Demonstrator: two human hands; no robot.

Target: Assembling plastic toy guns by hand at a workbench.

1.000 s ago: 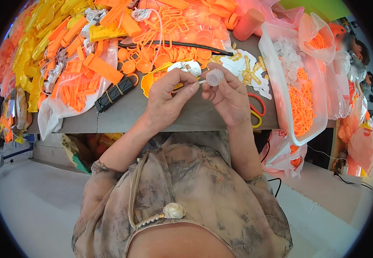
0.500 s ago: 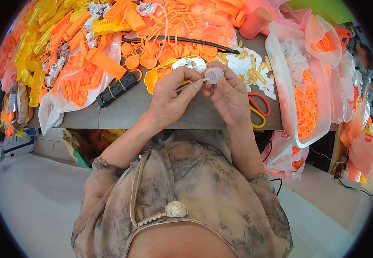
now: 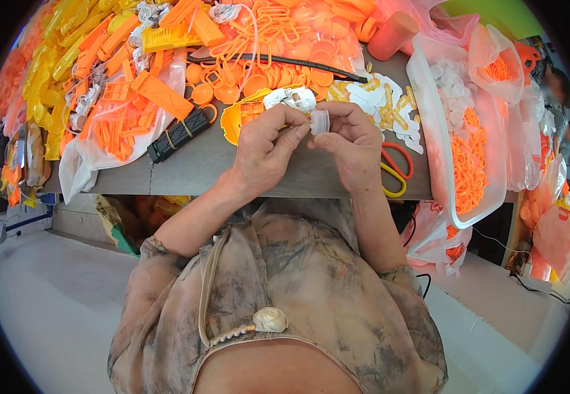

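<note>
Over the table's front edge both of my hands meet around a small clear plastic spool [image 3: 319, 123], now seen edge-on. My right hand [image 3: 354, 148] pinches its rim between thumb and fingers. On the spool's other side my left hand [image 3: 265, 148] is closed in a pinch on a thin white cord, which the fingers now mostly hide. Just behind the hands lie a white mechanical part [image 3: 290, 98] and a yellow plastic shell [image 3: 231, 123] with an orange piece in it.
Scissors [image 3: 400, 161] with red and yellow handles lie right of my hand, near white-and-gold cutouts [image 3: 390, 105]. A white bin [image 3: 429, 131] holds orange rings and clear caps. Orange parts [image 3: 160, 95] and a banded black block [image 3: 178, 136] lie left; yellow parts pile behind.
The clear spool has turned from showing its round face to edge-on and shifted slightly left. My hands have drawn closer together around it; the white cord between them is now mostly hidden.
</note>
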